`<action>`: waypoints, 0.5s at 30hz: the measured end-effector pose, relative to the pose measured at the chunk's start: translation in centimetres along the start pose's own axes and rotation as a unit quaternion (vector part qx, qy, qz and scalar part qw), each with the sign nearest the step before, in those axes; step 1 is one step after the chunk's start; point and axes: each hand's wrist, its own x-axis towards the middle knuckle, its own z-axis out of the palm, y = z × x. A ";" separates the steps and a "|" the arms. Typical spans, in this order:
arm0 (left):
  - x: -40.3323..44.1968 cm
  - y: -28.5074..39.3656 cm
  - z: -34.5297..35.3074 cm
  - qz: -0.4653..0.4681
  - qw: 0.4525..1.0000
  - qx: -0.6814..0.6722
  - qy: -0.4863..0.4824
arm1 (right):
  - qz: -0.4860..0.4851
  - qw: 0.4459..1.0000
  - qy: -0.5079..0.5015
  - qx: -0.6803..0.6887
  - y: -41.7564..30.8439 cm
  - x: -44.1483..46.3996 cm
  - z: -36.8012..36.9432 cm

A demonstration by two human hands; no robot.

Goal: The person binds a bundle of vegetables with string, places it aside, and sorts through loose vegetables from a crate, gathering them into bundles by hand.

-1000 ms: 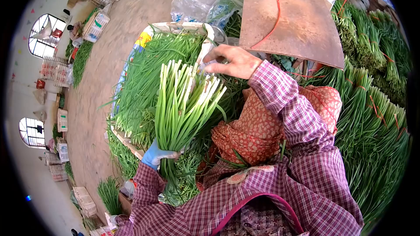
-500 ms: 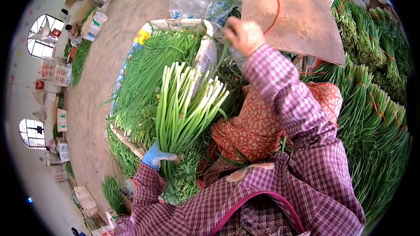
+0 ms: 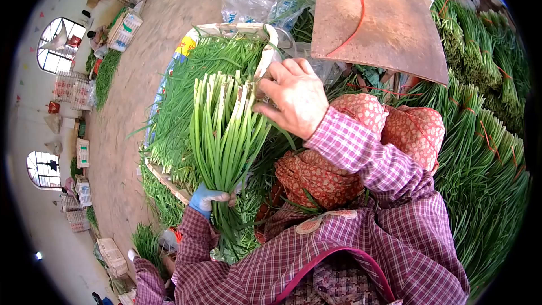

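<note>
A thick bunch of long green stalks with pale cut ends, like garlic chives (image 3: 223,141), stands fanned upward in my left hand (image 3: 208,199). That hand wears a blue glove, and its fingers wrap round the bunch low down, near the leaves. My bare right hand (image 3: 294,95) is at the upper right edge of the bunch, close against the pale ends. Its fingers are bent, with a gap between thumb and forefinger; whether they touch a stalk is unclear. Behind the bunch, a white-rimmed crate (image 3: 271,36) holds more loose green chives (image 3: 186,96).
A brown board (image 3: 384,28) with a red cord lies at top right. Clear plastic bags (image 3: 248,3) lie beyond the crate. Tied bundles of greens (image 3: 480,147) pile up on the right. Patterned red cloth (image 3: 322,172) covers my legs. White crates (image 3: 123,31) line the far wall.
My right hand has come down and left from beside the board to the pale ends of the bunch. The bunch has shifted slightly left and looks narrower at the top.
</note>
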 end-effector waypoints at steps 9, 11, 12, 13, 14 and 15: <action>0.1 -0.7 -0.8 0.030 0.998 0.046 -0.021 | 0.017 0.985 0.058 -0.160 3.5 0.8 2.6; -0.4 -0.6 -0.1 0.041 0.998 0.040 0.000 | 0.088 0.968 0.017 -0.234 6.9 1.1 1.7; -0.4 -0.4 0.5 0.049 0.998 0.037 0.016 | 0.080 0.968 0.043 -0.232 7.8 0.8 0.8; -0.4 -0.2 1.0 0.053 0.998 0.033 0.019 | 0.072 0.968 0.067 -0.229 8.3 0.8 0.3; -0.2 0.0 1.5 0.056 0.997 0.037 0.023 | 0.068 0.969 0.065 -0.227 7.5 1.2 0.1; 0.0 0.2 1.9 0.058 0.997 0.042 0.026 | 0.061 0.983 0.038 -0.169 5.9 1.4 -0.3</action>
